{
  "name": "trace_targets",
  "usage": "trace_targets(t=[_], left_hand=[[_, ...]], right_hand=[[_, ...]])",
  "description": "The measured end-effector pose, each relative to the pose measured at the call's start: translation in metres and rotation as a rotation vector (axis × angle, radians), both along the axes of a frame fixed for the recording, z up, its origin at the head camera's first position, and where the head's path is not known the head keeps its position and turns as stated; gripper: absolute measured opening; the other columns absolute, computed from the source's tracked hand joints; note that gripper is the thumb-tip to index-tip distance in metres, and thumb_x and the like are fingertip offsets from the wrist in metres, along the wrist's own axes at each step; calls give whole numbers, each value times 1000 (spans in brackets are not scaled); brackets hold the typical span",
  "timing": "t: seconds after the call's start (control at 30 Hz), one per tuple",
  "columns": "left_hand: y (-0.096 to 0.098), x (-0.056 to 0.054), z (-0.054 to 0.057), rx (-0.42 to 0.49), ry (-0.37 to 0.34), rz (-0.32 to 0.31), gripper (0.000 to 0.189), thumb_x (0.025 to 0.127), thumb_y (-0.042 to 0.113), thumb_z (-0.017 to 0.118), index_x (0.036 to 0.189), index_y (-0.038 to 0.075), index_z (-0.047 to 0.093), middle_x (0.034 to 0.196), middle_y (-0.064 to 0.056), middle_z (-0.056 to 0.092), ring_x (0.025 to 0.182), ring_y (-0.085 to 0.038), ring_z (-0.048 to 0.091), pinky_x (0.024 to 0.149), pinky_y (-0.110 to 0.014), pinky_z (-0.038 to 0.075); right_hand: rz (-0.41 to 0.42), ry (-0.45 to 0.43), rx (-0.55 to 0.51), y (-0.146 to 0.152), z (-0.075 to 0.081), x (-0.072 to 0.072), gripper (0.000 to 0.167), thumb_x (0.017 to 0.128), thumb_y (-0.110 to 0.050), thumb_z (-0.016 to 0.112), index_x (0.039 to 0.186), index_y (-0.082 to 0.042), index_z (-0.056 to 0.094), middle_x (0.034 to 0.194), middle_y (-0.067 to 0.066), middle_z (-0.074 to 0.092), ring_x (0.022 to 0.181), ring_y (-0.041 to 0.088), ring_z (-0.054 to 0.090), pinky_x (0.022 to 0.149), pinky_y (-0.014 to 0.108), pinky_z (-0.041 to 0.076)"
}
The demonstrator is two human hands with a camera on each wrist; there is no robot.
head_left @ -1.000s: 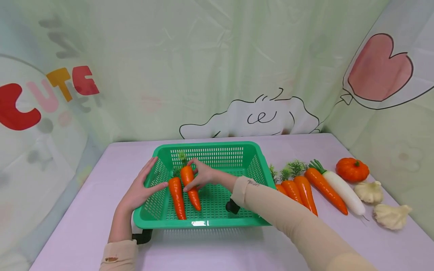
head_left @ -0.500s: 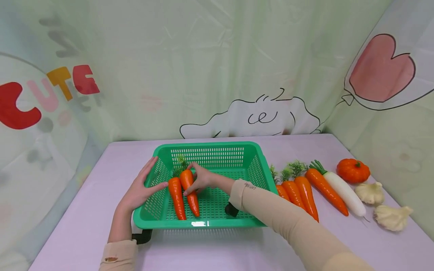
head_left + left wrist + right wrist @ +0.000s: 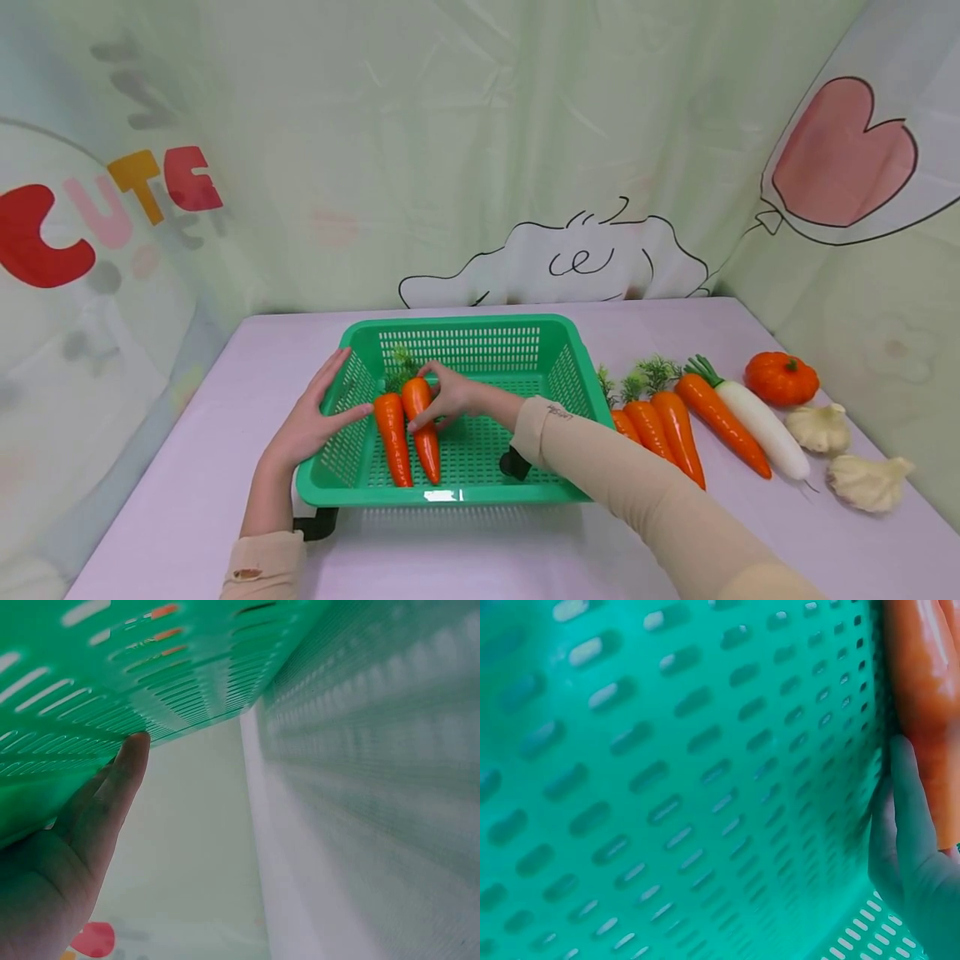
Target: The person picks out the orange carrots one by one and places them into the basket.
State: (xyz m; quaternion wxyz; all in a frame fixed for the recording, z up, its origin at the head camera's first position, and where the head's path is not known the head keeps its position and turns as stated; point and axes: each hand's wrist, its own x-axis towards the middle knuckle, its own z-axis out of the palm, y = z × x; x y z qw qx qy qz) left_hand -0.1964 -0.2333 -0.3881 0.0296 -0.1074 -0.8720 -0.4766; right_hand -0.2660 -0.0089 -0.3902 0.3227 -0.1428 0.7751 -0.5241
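Note:
A green plastic basket (image 3: pixel 517 496) with slotted walls stands on the table. Inside, toward its left, two orange carrots with leafy green tops lie side by side: a left carrot (image 3: pixel 394 446) and a right carrot (image 3: pixel 427 457). My right hand (image 3: pixel 452 397) reaches in and holds the right carrot near its thick upper end, thumb on the near side. In the right wrist view, fingers (image 3: pixel 915 814) lie along a carrot (image 3: pixel 930 682). At the basket's left rim my left hand (image 3: pixel 309 419) grips, thumb over the rim, fingers (image 3: pixel 112 795) against the outer wall.
Right of the basket lie several more carrots (image 3: pixel 678 429), a white radish (image 3: pixel 761 425), an orange pumpkin (image 3: pixel 781 378) and two garlic bulbs (image 3: pixel 870 482). My right sleeve (image 3: pixel 637 475) crosses the basket's right front corner. A printed curtain (image 3: pixel 315 167) hangs behind the table.
The right carrot has come down and toward me, to lie closer alongside the left carrot; my right hand moved with it. My left hand stays at the basket's rim.

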Motion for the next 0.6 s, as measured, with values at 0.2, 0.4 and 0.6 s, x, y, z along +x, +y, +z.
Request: trace_targets(t=[0.2,0.4,0.6], left_hand=[[1,-1,-1,-1,-7,3,80,82,34,67,147,27,19,153,-1,9,137,-32,8,96,-68,19],[0,-2,-1,-2,0,7,81,82,35,67,147,27,19,153,0,9,137,-31,8,97,-68,17],[1,0,-1,1,-5,12,81,82,34,68,146,29,20,153,0,9,137,-31,8,96,-68,19]], right_hand=[[-25,-5,-11,2,3,-3,72,71,0,75,128,-8,33,116,22,43,90,32,57,72,46,53],[-58,-18,-54,8,11,-11,73,73,-2,75,130,-9,32,127,24,36,96,33,54,75,48,51],[-76,-13,-112,17,20,-15,73,75,-2,73,133,-7,30,128,26,36,100,39,54,79,50,49]])
